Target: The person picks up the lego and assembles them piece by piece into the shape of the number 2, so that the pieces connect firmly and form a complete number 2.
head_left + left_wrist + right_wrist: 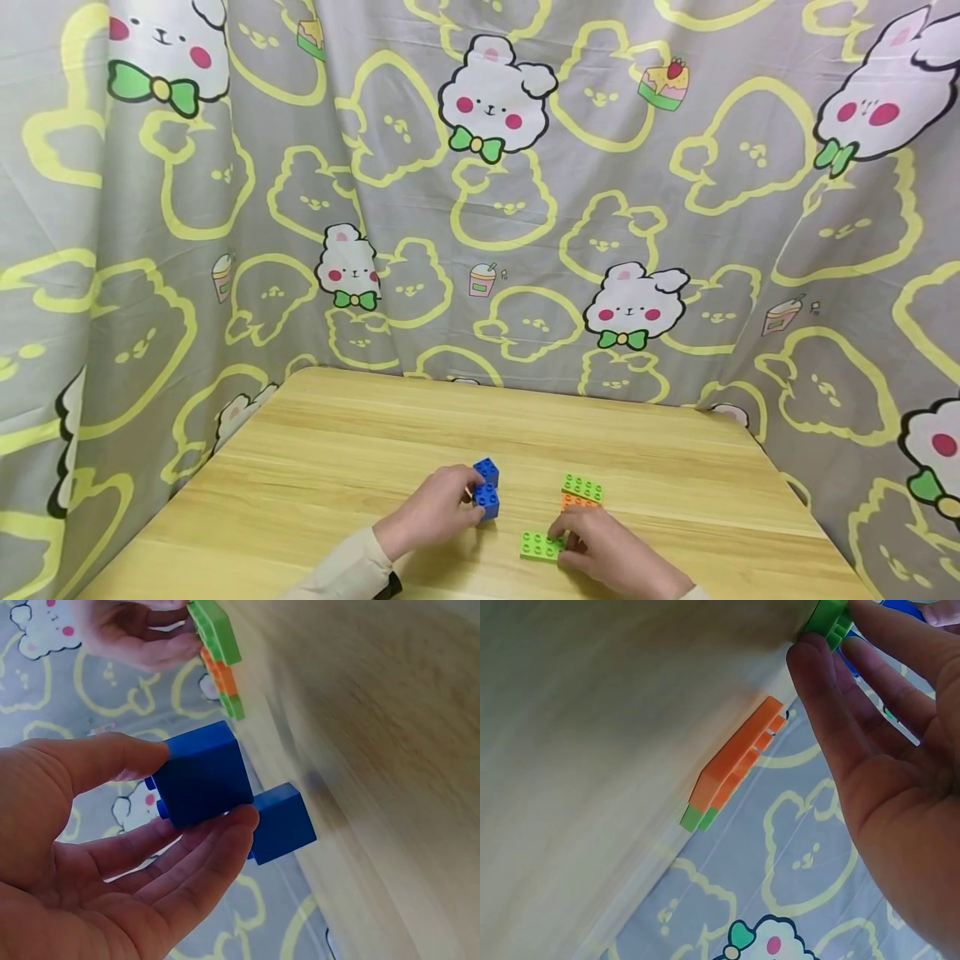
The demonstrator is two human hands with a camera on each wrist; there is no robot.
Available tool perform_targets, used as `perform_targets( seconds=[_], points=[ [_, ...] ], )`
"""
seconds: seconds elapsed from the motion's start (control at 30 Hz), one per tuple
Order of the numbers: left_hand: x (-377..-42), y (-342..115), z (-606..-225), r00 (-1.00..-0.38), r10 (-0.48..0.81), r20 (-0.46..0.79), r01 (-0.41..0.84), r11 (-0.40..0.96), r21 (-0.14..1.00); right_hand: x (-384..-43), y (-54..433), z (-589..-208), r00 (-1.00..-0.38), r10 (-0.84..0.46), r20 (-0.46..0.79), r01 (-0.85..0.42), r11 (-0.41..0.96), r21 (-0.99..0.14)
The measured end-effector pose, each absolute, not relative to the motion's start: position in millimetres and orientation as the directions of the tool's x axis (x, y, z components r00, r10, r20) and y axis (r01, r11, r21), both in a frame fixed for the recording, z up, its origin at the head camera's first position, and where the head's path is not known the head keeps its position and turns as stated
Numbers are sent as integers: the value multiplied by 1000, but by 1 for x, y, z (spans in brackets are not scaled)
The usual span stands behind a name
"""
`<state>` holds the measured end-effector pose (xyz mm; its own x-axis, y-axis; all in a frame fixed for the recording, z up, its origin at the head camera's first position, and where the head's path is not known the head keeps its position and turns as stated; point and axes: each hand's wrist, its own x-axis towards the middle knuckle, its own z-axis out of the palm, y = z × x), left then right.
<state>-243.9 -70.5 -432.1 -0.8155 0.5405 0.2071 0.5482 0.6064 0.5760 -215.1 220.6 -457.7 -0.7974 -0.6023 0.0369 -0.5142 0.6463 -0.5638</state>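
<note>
Blue plastic showed between the fingers of the left hand (438, 510), whose grip was parted only by the width of the near blue block (486, 500), thumb on one side and fingertips on the other. Just beyond it on the tabletop (375, 442) stood the far blue block (487, 470), outside the grip. To the right, the right hand (603, 546) pinched one end of the front green block (536, 546), its grip likewise narrowed to that piece. Past that hand lay the orange block (580, 502), partly covered by it, with the back green block (583, 487) just beside it on the far side.

From the head, the blocks' studded tops were visible, but much of each hold was hidden. The left wrist view gave the near blue block's smooth sides and the fingers spread along it; whether it was lifted, I could not tell. The right wrist view uncovered the orange block's long side, which the hand masked from above, and showed fingers and thumb meeting the front green block, partly cut off by the frame.

Only the head view took in the curtain's (517, 192) printed drink cups (482, 280) with straws, and the pale left sleeve (345, 567).
</note>
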Motion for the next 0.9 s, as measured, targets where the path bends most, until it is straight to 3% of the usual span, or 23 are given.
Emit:
perform_targets(
  seconds=[0.53, 0.9],
  points=[
    [-239, -62, -434, -804, 568, 177, 540, 570, 619, -217, 217, -459, -816, -578, -30, -429, 639, -639],
    [-237, -59, -434, -775, 609, 169, 551, 520, 653, -213, 212, -457, -804, -594, -19, -443, 619, -648]
  ],
)
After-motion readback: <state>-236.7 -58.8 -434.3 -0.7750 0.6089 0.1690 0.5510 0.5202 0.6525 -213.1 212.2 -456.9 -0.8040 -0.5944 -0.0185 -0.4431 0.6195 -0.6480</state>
